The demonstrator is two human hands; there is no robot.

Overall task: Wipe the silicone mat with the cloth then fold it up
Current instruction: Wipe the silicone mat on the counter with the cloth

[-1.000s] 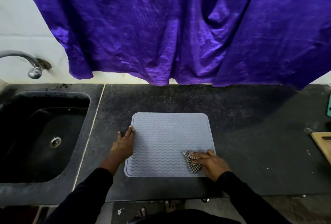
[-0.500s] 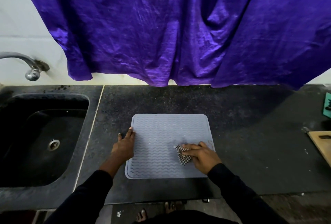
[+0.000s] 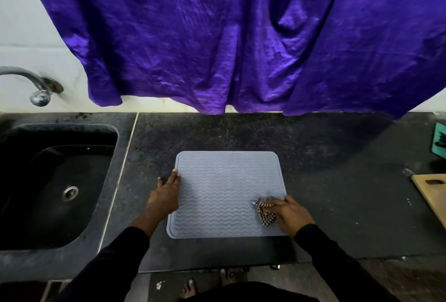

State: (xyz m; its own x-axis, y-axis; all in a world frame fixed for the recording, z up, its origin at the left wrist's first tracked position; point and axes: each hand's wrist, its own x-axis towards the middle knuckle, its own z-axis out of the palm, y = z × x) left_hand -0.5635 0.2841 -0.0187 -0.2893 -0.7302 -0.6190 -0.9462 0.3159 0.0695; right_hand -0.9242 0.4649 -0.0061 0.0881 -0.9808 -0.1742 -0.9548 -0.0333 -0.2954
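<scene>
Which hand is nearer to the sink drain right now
Left. The left hand rests on the silicone mat's left edge, on the side toward the sink drain. The right hand presses the cloth at the mat's far right side.

Mat (image 3: pixel 226 193) flat on counter (image 3: pixel 325 181), sink (image 3: pixel 55 181) to left; cloth (image 3: pixel 265 213) on mat's near right corner, board (image 3: pixel 432 195) far right.

Our left hand (image 3: pixel 166 194) lies flat, palm down, fingers stretched forward and together, thumb spread out to the side. Our right hand (image 3: pixel 288 212) is curled, fingers bent leftward in a closed grip. Both forearms in dark sleeves angle inward.
</scene>
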